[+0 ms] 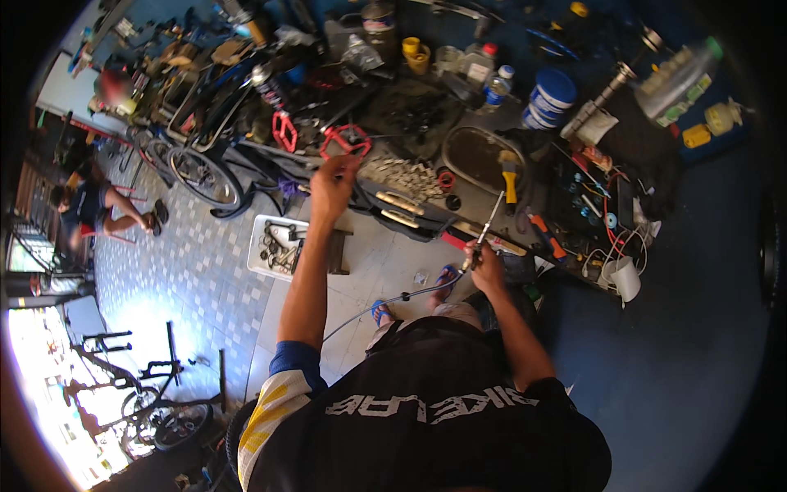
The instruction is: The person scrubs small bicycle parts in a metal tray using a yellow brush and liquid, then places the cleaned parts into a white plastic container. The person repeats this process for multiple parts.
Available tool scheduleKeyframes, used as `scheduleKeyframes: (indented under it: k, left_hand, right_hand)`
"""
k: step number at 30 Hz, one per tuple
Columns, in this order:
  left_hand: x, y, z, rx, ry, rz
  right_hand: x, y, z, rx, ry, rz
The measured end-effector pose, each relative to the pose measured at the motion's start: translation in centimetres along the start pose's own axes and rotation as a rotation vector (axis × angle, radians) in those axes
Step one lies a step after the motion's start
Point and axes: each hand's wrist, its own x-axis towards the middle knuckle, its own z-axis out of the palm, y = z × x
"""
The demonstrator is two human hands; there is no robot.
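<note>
1. Red pedal (348, 138) lies just beyond the left hand (331, 187), on the side away from the body; I cannot tell whether the fingers grasp it or only come near.
2. Right hand (487, 267) is wrapped around the air gun (482, 240); the hose (426, 289) runs to the lower left.
3. The gun's long axis points away from the body, slightly rightward, toward the brush (510, 182), not toward the pedal.
4. Left hand is nearer to this pedal; right hand is well apart.

Can't tell, at eleven o'clock, if touching the red pedal (348, 139) with left hand (332, 190). Can't follow hose (381, 303) past left arm (303, 287), at seven. Can't sort blurred dark parts (414, 119), at twelve.
</note>
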Motion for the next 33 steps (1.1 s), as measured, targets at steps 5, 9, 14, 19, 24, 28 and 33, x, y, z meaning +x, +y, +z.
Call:
scheduleKeyframes:
  k: [5,9,14,19,24,28,33]
  left_hand:
    - [1.7,6.5,11.5,-0.082,-0.258,0.095]
    - [3.3,8.1,17.2,0.057,-0.409,0.146]
    - [4.7,10.2,22.6,0.377,-0.66,0.028]
    - [4.4,7.6,26.0,0.617,-0.719,0.25]
    - [4.3,6.3,26.5,0.714,-0.657,0.409]
    - [4.5,5.5,26.3,0.671,-0.68,0.356]
    - [5.0,7.0,25.2,0.688,-0.783,0.258]
  right_hand:
    - [1.8,0.4,0.5,-0.01,0.006,0.058]
    - [1.4,0.0,-0.7,-0.209,-0.053,-0.113]
    - [2.3,0.3,-4.7,-0.535,-0.344,0.027]
    - [2.5,-7.0,-13.8,-0.414,-0.675,-0.04]
    - [4.4,-11.0,-17.0,-0.136,-0.292,0.0]
    - [7.5,-13.3,-15.2,-0.401,-0.018,0.048]
    - [10.0,-13.5,-11.9,-0.678,0.106,0.009]
